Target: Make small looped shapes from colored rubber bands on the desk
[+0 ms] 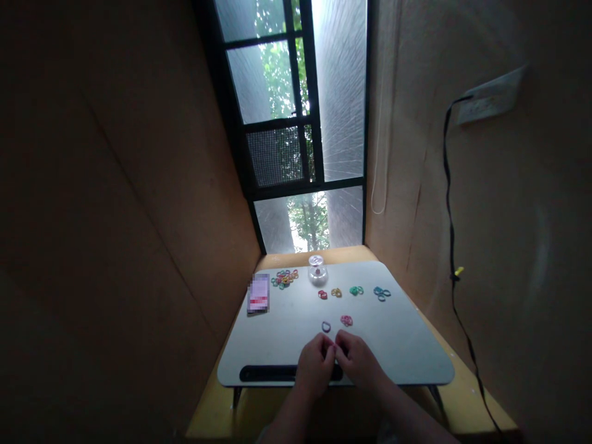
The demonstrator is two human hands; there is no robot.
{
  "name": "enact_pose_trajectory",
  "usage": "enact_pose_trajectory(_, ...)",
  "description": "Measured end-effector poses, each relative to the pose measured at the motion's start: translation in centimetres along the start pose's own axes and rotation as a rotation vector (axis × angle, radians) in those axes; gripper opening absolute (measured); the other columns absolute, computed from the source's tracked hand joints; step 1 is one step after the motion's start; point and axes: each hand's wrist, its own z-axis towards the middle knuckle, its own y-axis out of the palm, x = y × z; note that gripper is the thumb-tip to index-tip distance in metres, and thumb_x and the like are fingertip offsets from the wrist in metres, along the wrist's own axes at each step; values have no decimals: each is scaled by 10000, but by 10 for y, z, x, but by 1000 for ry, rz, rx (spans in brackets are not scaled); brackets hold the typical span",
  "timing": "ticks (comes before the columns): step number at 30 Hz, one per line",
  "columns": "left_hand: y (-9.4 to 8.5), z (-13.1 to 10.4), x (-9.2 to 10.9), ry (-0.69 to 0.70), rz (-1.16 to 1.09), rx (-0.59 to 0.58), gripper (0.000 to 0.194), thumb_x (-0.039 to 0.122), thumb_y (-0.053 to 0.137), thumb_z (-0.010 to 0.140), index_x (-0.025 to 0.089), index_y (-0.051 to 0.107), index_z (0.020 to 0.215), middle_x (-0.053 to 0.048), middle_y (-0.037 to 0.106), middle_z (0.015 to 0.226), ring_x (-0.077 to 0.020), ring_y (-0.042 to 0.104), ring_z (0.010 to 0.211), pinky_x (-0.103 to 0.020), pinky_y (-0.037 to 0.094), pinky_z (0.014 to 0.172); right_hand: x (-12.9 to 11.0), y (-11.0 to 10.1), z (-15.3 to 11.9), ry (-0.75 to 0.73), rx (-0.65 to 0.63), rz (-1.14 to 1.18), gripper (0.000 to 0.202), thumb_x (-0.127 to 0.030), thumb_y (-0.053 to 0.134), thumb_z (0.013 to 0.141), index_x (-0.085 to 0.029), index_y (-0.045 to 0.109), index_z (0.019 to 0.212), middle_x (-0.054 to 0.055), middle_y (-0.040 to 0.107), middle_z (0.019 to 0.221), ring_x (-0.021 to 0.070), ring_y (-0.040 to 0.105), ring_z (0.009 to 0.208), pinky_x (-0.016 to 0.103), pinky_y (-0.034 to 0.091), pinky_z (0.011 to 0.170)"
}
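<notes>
Lower middle of the frame, over the near edge of a white table (pixel 277 339): two bare hands at close work.

Item: left hand (pixel 315 365), fingers curled, thumb and fingertips drawn together.
Item: right hand (pixel 357 359), likewise pinched, its tips meeting or almost meeting the left's. A pinkish-red speck shows between; I cannot tell whether they grip a ring.
Item: purple ring (pixel 326 331), lying alone just beyond the fingertips.
Item: pink rings (pixel 346 320), heaped beside it, to the right.
Item, right of centre, a row: red rings (pixel 322 295), yellow rings (pixel 337 293), green rings (pixel 356 290), blue rings (pixel 382 293).
Item, left of the jar (pixel 317 274): mixed rings (pixel 285 279).

Handling note: such small pieces probably favour a light pinch, wrists steadied against the edge, knuckles kept off the nearby pink heap.
</notes>
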Motion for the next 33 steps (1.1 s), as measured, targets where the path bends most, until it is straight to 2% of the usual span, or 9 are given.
enact_pose_trajectory(22,-3,-3,2,22,-4,-7,115,225,496,866,187,577,794,9,595,702,-141,532,671,-252,335,627,2,1,-1,-1,0,8,143,-218,475,817,-202,454,677,-22,547,624,132,490,596,249,306,570)
enact_pose_trajectory(33,-2,-3,2,30,-9,-15,116,228,488,873,186,581,818,3,611,731,-144,540,692,-251,344,641,2,1,-1,-6,10,13,152,-217,474,823,-201,455,672,-33,514,606,126,473,584,245,298,563)
